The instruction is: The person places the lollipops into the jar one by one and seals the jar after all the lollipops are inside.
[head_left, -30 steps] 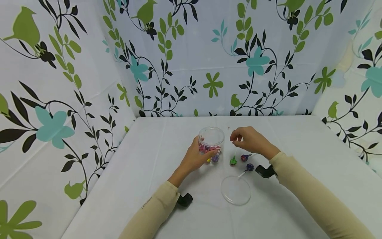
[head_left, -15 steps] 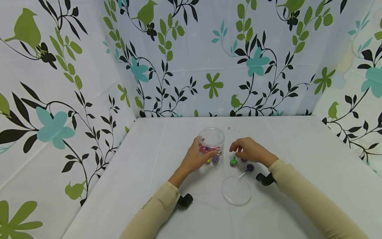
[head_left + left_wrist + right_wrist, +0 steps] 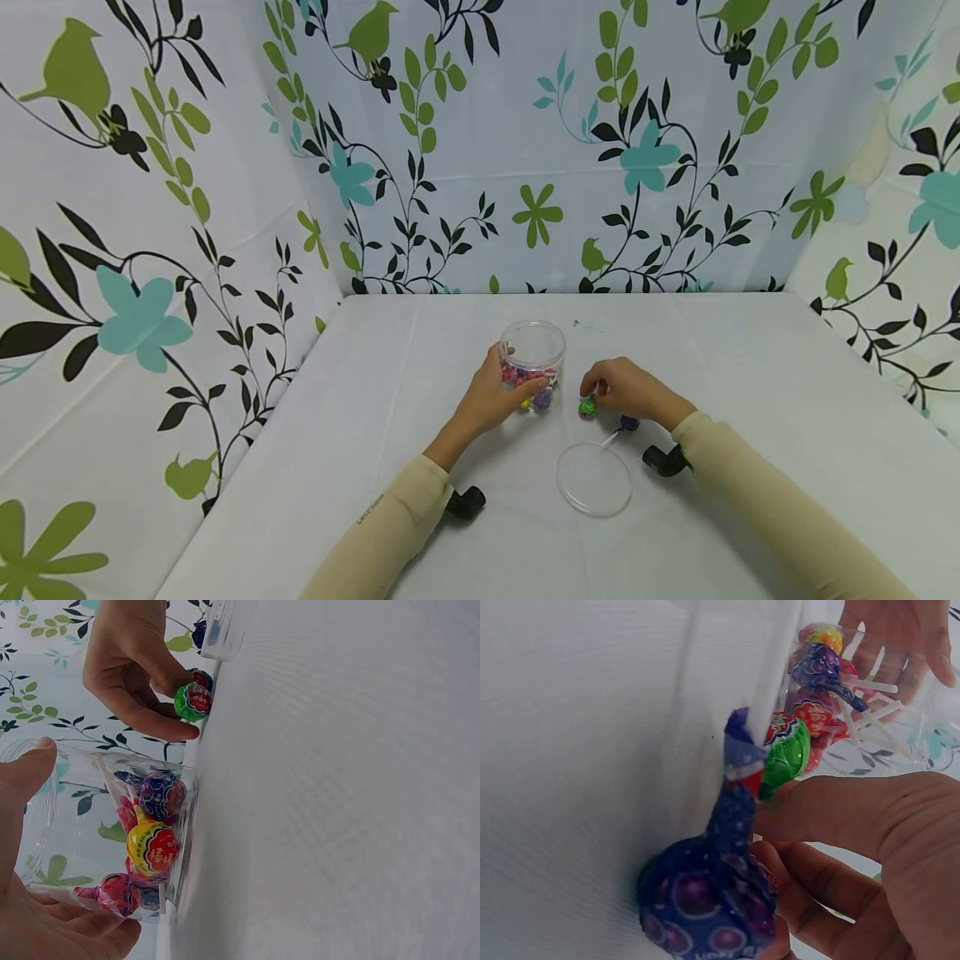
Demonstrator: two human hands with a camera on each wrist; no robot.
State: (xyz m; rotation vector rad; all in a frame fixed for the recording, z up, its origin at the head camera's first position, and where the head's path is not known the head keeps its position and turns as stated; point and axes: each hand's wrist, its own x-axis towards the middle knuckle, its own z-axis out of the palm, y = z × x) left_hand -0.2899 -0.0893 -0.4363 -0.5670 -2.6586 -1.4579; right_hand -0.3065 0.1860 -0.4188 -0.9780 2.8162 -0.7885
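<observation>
My left hand holds a clear plastic jar, upright and lidless, on the white table. Inside are several wrapped lollipops; the left wrist view shows a yellow one and a purple one through the wall. Just right of the jar, my right hand has thumb and forefinger at the neck of a green lollipop, pinching it low over the cloth. A dark purple lollipop lies below that hand. Another dark lollipop is mostly hidden behind the right fingers.
A round clear lid lies on the table in front of the lollipops, with the dark purple lollipop's white stick reaching its rim. Patterned cloth walls rise at the back and both sides.
My right hand has come down and toward me from behind the loose lollipops to the green one, now covering the red-purple one in the head view. The left hand and jar have stayed put.
</observation>
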